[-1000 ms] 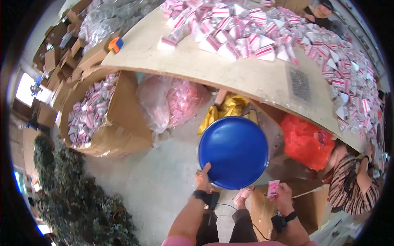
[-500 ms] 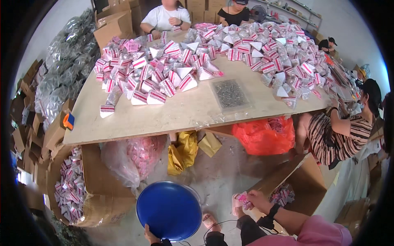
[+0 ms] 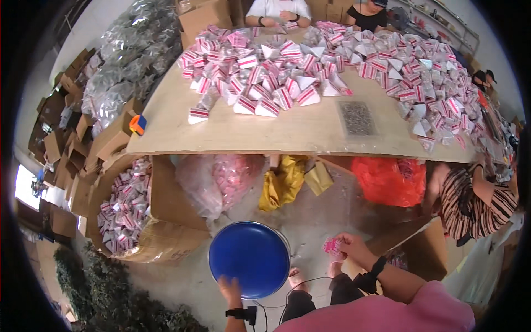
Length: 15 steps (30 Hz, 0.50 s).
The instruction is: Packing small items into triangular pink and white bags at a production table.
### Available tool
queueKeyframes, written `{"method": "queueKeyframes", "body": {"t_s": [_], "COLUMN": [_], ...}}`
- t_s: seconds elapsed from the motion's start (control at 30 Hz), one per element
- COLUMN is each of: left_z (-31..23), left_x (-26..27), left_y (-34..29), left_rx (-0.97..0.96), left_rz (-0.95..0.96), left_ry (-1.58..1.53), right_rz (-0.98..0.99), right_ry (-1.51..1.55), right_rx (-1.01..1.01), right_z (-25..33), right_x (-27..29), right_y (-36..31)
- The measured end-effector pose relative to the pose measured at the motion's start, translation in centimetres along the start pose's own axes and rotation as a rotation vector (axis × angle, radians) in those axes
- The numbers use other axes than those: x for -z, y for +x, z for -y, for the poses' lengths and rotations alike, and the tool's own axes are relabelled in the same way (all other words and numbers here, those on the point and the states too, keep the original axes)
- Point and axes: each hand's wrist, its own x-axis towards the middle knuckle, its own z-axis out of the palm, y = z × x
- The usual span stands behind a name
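Observation:
My right hand (image 3: 349,247), at the right of the middle, pinches a small bunch of pink-and-white printed packets (image 3: 332,246). A cardboard box (image 3: 431,249) with packets inside stands beside that forearm. My left hand (image 3: 229,289) is over the near left edge of a round blue stool (image 3: 250,255). Its fingers are a little blurred but look apart, with nothing in them. Whether they touch the seat I cannot tell.
Heaps of clear packets with pink-striped white cards (image 3: 290,50) cover much of the big table (image 3: 232,135). A flat tray of small metal pieces (image 3: 357,118) lies there. A filled carton (image 3: 177,199) and a red bag (image 3: 390,181) stand below. Co-workers sit around.
My view has shifted, so the table and stool appear further right and higher. My left hand has come from the stool's rim onto or over its top. The packets remain in my right hand.

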Motion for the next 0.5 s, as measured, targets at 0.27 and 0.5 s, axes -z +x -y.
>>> {"method": "queueKeyframes", "body": {"t_s": [0.27,0.5], "left_z": [-27.0,-33.1], "left_x": [-6.4,-15.8], "left_y": [-10.4,-11.6], "left_rx": [0.217,0.087], "left_rz": [1.158,1.054], "left_ry": [-0.415,-0.281], "right_rz": [0.343,0.412], "right_ry": [-0.532,-0.350], "right_rx": [0.408,0.223], "right_z": [6.2,8.8], "right_x": [-3.3,5.3], "right_y": [-2.0,1.4]}}
